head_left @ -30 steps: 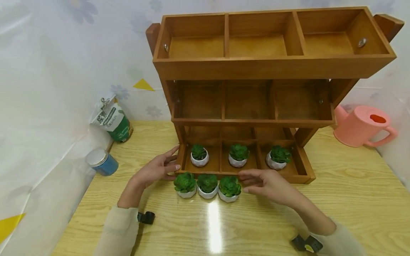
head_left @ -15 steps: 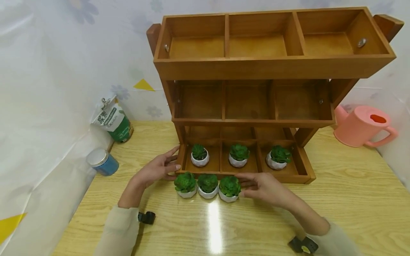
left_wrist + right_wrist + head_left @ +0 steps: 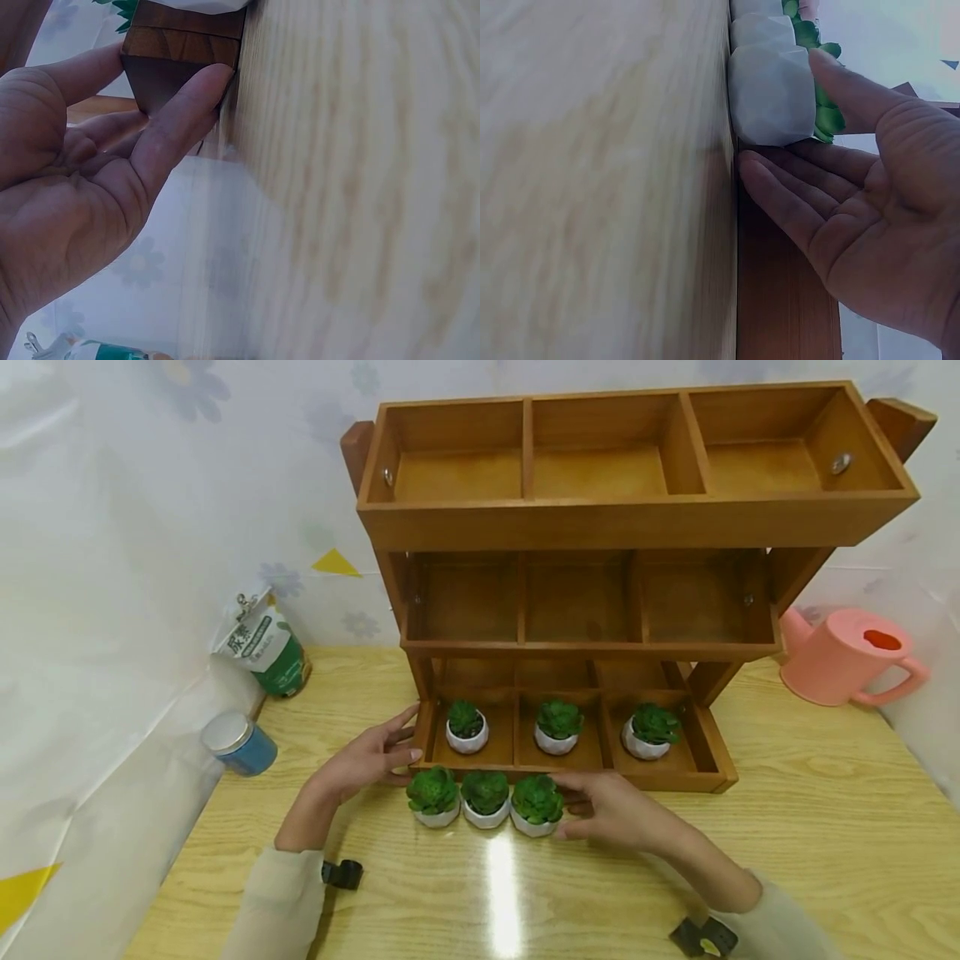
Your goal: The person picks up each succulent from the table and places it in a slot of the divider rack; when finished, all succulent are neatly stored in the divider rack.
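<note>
Three succulents in white faceted pots stand in a tight row before the wooden shelf's lowest tray: the left succulent, the middle succulent and the right succulent. My right hand is at the right end of this row, fingertips close beside the right pot with the fingers relaxed. My left hand rests at the left end of the lowest tray, its fingers fairly straight against the tray's end. Inside the tray sit three more potted succulents, one per compartment: left, middle and right.
The three-tier wooden shelf rises behind the pots. At the right stands a pink watering can. A blue jar with a silver lid and a green-white pouch with a clip are at the left, beside the sheet-covered wall.
My right hand has moved a little left, bringing its fingertips up to the right pot of the front row. The left hand stays at the tray's end.
</note>
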Demonstrator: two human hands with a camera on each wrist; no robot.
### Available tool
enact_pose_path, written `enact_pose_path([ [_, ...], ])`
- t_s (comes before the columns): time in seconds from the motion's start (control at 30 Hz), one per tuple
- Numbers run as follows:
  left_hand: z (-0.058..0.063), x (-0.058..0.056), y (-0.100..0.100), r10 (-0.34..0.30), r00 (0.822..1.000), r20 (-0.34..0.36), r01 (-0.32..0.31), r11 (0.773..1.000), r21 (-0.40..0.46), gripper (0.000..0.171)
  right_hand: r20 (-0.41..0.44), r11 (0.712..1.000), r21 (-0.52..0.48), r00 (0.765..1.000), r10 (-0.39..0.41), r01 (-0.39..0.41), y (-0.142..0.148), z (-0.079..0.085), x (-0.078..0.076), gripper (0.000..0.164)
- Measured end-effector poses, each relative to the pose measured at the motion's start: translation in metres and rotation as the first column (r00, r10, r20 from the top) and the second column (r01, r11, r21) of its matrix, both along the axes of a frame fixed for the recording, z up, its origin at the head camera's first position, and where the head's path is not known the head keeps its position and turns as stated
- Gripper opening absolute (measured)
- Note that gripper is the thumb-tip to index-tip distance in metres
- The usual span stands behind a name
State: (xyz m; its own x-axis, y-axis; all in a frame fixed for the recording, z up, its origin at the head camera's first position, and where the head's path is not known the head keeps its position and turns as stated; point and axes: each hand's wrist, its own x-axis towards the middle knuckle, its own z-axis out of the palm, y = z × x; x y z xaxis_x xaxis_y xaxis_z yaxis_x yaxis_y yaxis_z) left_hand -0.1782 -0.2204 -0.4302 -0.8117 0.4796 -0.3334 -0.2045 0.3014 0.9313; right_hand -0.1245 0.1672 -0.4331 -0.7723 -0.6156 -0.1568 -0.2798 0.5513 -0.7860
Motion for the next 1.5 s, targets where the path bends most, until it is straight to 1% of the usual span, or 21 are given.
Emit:
enact_pose_path([
  [0.2,0.000,0.000,0.000,0.000,1.000,-0.002,0.000,1.000,-0.016,0.079,-0.025,0.999,0.046,1.000,0.002,-0.001,-0.002,0.000,-0.001,0.079],
  [0.4,0.000,0.001,0.000,0.005,1.000,0.001,-0.005,1.000,-0.021,0.079,-0.148,0.991,0.132,0.989,0.026,-0.006,-0.008,0.001,0.000,0.078],
  [0.47,-0.001,0.001,0.001,0.006,1.000,-0.001,-0.006,1.000,-0.024,0.079,-0.176,0.988,0.153,0.984,0.026,0.002,-0.010,0.002,0.000,0.077],
  [0.6,-0.001,0.000,0.001,0.003,1.000,-0.007,-0.003,1.000,-0.026,0.079,-0.195,0.988,0.154,0.981,0.019,0.012,-0.013,0.001,0.001,0.074],
  [0.8,-0.001,0.001,0.001,0.004,1.000,-0.008,-0.004,1.000,-0.026,0.080,-0.255,0.989,0.149,0.967,0.016,0.023,-0.016,-0.001,0.002,0.068],
  [0.9,-0.001,0.001,0.001,0.004,1.000,-0.010,-0.004,1.000,-0.029,0.079,-0.244,0.990,0.142,0.970,0.014,0.021,-0.016,-0.002,0.002,0.066],
  [1.13,0.000,0.002,0.000,-0.003,1.000,-0.012,0.003,1.000,-0.031,0.079,-0.201,0.997,0.082,0.979,0.024,-0.008,-0.014,0.002,0.001,0.063],
  [1.33,0.000,0.001,-0.001,-0.009,1.000,-0.012,0.008,1.000,-0.028,0.079,-0.147,0.997,0.072,0.989,-0.008,0.018,-0.007,0.010,0.000,0.069],
  [1.5,0.000,0.001,-0.001,-0.010,1.000,-0.010,0.010,1.000,-0.026,0.079,-0.123,0.998,0.059,0.992,-0.026,0.033,0.000,0.016,-0.001,0.068],
])
